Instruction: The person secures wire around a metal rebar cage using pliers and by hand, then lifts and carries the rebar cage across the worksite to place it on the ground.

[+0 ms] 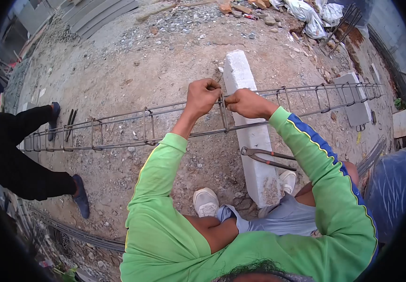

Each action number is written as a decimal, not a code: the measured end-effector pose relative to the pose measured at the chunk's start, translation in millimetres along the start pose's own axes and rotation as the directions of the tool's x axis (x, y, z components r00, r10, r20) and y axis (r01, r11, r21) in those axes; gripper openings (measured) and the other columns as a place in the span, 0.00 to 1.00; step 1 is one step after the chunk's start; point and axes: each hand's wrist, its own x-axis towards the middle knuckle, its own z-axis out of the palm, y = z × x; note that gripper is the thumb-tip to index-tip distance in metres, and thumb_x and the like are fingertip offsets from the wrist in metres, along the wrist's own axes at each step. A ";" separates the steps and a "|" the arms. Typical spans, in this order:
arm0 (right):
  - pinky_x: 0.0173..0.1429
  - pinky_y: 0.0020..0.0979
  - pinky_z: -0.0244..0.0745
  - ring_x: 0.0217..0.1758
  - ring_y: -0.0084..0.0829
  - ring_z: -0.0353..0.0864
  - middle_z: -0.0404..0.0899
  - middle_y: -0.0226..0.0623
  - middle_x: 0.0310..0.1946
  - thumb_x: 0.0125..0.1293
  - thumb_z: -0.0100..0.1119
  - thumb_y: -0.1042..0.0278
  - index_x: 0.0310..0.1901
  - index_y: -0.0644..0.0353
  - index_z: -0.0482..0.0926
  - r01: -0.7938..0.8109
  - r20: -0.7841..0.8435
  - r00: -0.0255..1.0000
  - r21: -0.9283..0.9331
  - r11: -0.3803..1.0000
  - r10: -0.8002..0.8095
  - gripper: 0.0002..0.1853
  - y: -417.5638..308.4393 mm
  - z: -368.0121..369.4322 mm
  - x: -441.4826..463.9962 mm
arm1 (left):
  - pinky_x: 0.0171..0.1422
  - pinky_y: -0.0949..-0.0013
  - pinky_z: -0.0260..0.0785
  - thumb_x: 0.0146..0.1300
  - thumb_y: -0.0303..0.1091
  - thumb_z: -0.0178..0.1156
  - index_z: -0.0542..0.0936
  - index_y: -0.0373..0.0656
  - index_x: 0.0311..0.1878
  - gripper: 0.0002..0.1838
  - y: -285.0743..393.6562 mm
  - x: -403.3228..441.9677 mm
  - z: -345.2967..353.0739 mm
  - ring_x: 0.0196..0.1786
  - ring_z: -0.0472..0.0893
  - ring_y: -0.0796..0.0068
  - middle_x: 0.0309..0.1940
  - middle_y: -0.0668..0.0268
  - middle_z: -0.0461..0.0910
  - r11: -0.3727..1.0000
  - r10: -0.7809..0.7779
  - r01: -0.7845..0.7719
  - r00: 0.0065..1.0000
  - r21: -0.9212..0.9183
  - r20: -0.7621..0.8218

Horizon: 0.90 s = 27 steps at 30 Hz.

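A long rebar cage point(149, 126) runs from left to right across the view, with square stirrups along it. My left hand point(203, 96) is closed at the top bar, beside a stirrup, its thumb and fingers pinched together. Just right of that stirrup, my right hand point(247, 103) is closed too, fingers curled at the same joint. Anything small between the fingertips is hidden. Under the cage lies a long white block point(254, 141). Pincers point(266, 157) with reddish marks on the handles rest on the block, below my right hand.
Another person's dark-trousered legs point(29, 155) stand at the left by the cage end. A second pair of pincers point(71, 124) lies near them. Grey block point(355, 103) supports the right end. White sacks point(306, 16) and rubble lie at the top right.
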 end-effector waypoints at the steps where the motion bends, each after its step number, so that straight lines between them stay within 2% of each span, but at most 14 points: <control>1: 0.50 0.48 0.76 0.42 0.55 0.83 0.83 0.56 0.35 0.61 0.56 0.63 0.40 0.61 0.86 -0.052 0.056 0.997 -0.082 0.995 0.057 0.13 -7.8 -12.0 2.9 | 0.38 0.73 0.75 0.54 0.27 0.68 0.86 0.34 0.36 0.08 0.6 -3.2 -2.4 0.32 0.82 0.80 0.28 0.63 0.86 1.000 0.001 -0.001 1.000 0.008 -0.014; 4: 0.51 0.46 0.77 0.44 0.53 0.84 0.85 0.52 0.36 0.58 0.57 0.64 0.39 0.57 0.88 -0.009 0.057 0.998 -0.212 0.977 0.021 0.13 -21.0 -34.1 14.0 | 0.41 0.72 0.76 0.56 0.28 0.68 0.87 0.34 0.38 0.09 2.8 -6.1 -2.2 0.34 0.84 0.79 0.30 0.61 0.87 0.999 0.034 -0.034 0.999 -0.002 -0.012; 7: 0.47 0.44 0.79 0.42 0.48 0.86 0.87 0.45 0.34 0.53 0.59 0.67 0.37 0.51 0.89 -0.046 -0.014 0.999 -0.304 0.951 0.044 0.12 -30.8 -51.6 32.9 | 0.43 0.72 0.76 0.57 0.27 0.68 0.87 0.33 0.41 0.10 0.2 -7.4 -7.6 0.36 0.84 0.78 0.32 0.61 0.88 0.998 0.016 -0.014 0.999 -0.059 0.041; 10: 0.42 0.44 0.80 0.38 0.45 0.86 0.86 0.43 0.30 0.50 0.60 0.69 0.34 0.49 0.89 -0.051 -0.075 0.997 -0.411 0.910 0.022 0.10 -45.5 -57.3 36.9 | 0.46 0.73 0.75 0.57 0.26 0.67 0.86 0.36 0.48 0.14 9.5 -9.6 -11.6 0.37 0.84 0.79 0.32 0.62 0.87 0.995 0.087 -0.084 0.995 -0.060 0.053; 12: 0.41 0.45 0.80 0.37 0.44 0.86 0.84 0.43 0.26 0.49 0.62 0.67 0.32 0.50 0.88 0.088 -0.062 0.985 -0.619 0.780 -0.161 0.08 -48.0 -59.1 36.4 | 0.47 0.71 0.75 0.58 0.25 0.66 0.83 0.40 0.58 0.22 22.0 -11.7 -16.0 0.38 0.84 0.78 0.33 0.63 0.87 0.998 -0.028 0.033 0.995 -0.045 0.100; 14: 0.41 0.47 0.79 0.38 0.42 0.87 0.84 0.39 0.26 0.50 0.63 0.66 0.31 0.49 0.87 0.108 -0.004 0.988 -0.695 0.710 -0.154 0.07 -50.3 -59.7 38.9 | 0.46 0.70 0.75 0.57 0.24 0.66 0.80 0.42 0.62 0.26 21.4 -11.4 -15.0 0.37 0.84 0.77 0.33 0.63 0.87 0.999 -0.010 0.013 0.997 -0.033 0.078; 16: 0.45 0.42 0.77 0.41 0.37 0.84 0.84 0.33 0.28 0.52 0.64 0.68 0.29 0.49 0.85 0.348 0.074 0.878 -0.778 0.523 -0.473 0.02 -52.3 -55.9 41.7 | 0.46 0.69 0.75 0.57 0.24 0.65 0.78 0.44 0.65 0.29 18.4 -12.1 -11.3 0.37 0.84 0.76 0.33 0.62 0.86 1.000 0.009 -0.008 0.998 -0.014 0.060; 17: 0.51 0.41 0.76 0.44 0.36 0.83 0.85 0.31 0.30 0.52 0.64 0.69 0.29 0.48 0.85 0.382 0.105 0.871 -0.758 0.528 -0.479 0.03 -52.5 -57.7 42.9 | 0.45 0.67 0.75 0.56 0.25 0.66 0.78 0.43 0.64 0.29 14.7 -12.4 -8.8 0.36 0.84 0.74 0.32 0.61 0.85 0.995 0.095 -0.095 0.995 -0.016 0.024; 18: 0.51 0.41 0.76 0.44 0.36 0.83 0.85 0.31 0.30 0.52 0.64 0.69 0.29 0.48 0.85 0.381 0.103 0.870 -0.762 0.524 -0.482 0.03 -49.1 -57.5 48.3 | 0.45 0.65 0.75 0.55 0.25 0.66 0.79 0.42 0.62 0.28 14.7 -12.0 -8.0 0.35 0.84 0.72 0.31 0.60 0.85 0.984 0.177 -0.178 0.984 -0.015 -0.013; 20: 0.52 0.40 0.74 0.38 0.40 0.84 0.85 0.34 0.28 0.54 0.62 0.68 0.33 0.42 0.88 0.414 0.126 0.840 -0.777 0.474 -0.527 0.08 -42.0 -55.3 61.5 | 0.45 0.65 0.75 0.54 0.26 0.67 0.77 0.41 0.62 0.29 12.9 -11.1 -5.6 0.35 0.85 0.69 0.32 0.59 0.84 0.986 0.166 -0.165 0.986 0.035 -0.026; 22: 0.50 0.41 0.75 0.37 0.41 0.85 0.85 0.35 0.28 0.53 0.63 0.68 0.34 0.42 0.89 0.371 0.108 0.883 -0.757 0.538 -0.457 0.09 -44.7 -59.0 67.5 | 0.45 0.64 0.75 0.53 0.28 0.67 0.76 0.40 0.62 0.30 19.2 -11.8 -1.9 0.36 0.85 0.66 0.32 0.57 0.84 0.986 0.153 -0.149 0.988 0.079 -0.036; 24: 0.48 0.42 0.76 0.37 0.42 0.85 0.85 0.37 0.28 0.51 0.65 0.68 0.35 0.42 0.89 0.317 0.089 0.921 -0.739 0.595 -0.379 0.10 -44.0 -63.7 72.6 | 0.44 0.61 0.76 0.51 0.32 0.70 0.71 0.41 0.65 0.35 27.3 -10.1 3.8 0.37 0.86 0.60 0.32 0.55 0.85 0.992 0.000 0.007 0.998 0.128 -0.059; 26: 0.44 0.43 0.79 0.37 0.45 0.85 0.86 0.40 0.29 0.48 0.67 0.68 0.35 0.46 0.90 0.176 0.020 0.980 -0.541 0.822 -0.197 0.10 -40.7 -65.2 77.3 | 0.43 0.59 0.77 0.51 0.34 0.71 0.67 0.40 0.68 0.40 27.7 -8.5 12.1 0.37 0.86 0.58 0.32 0.55 0.85 0.981 -0.020 0.038 0.995 0.193 -0.094; 27: 0.44 0.43 0.79 0.37 0.45 0.85 0.86 0.40 0.29 0.48 0.67 0.68 0.35 0.46 0.90 0.176 0.021 0.980 -0.545 0.820 -0.197 0.10 -35.9 -62.7 80.3 | 0.43 0.58 0.77 0.50 0.36 0.72 0.63 0.39 0.72 0.45 26.6 -8.0 16.1 0.37 0.86 0.56 0.32 0.54 0.85 0.963 -0.042 0.076 0.990 0.259 -0.133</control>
